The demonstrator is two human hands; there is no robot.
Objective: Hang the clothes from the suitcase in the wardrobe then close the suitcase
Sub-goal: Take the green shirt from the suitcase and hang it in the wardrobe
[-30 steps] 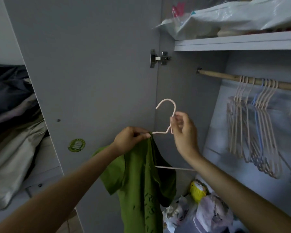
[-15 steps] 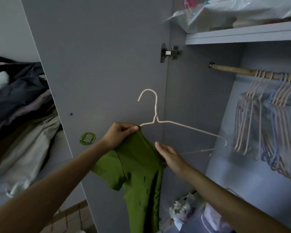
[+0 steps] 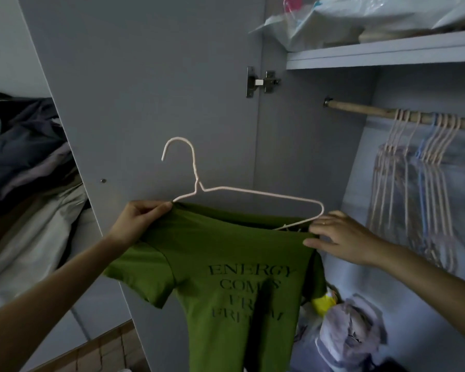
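A green T-shirt [image 3: 226, 264] with dark lettering hangs from a pale pink wire hanger [image 3: 193, 167] in front of the open wardrobe. My left hand [image 3: 137, 218] pinches the shirt's left shoulder together with the hanger's left arm. My right hand [image 3: 341, 237] grips the shirt's right shoulder at the hanger's right end, which sticks out above the collar. The wooden rail [image 3: 360, 110] runs inside the wardrobe at upper right. The suitcase is out of view.
The grey wardrobe door [image 3: 145, 89] stands open behind the hanger. Several empty pink and blue hangers [image 3: 419, 167] hang on the rail. Plastic bags lie on the top shelf [image 3: 381, 53] and on the wardrobe floor [image 3: 352, 334]. A heap of clothes [image 3: 24, 162] lies at left.
My right hand left the hanger's hook, moved to the shirt's right side and pulled the fabric across the hanger. The shirt now spreads wide, showing its lettering. My left hand kept its grip.
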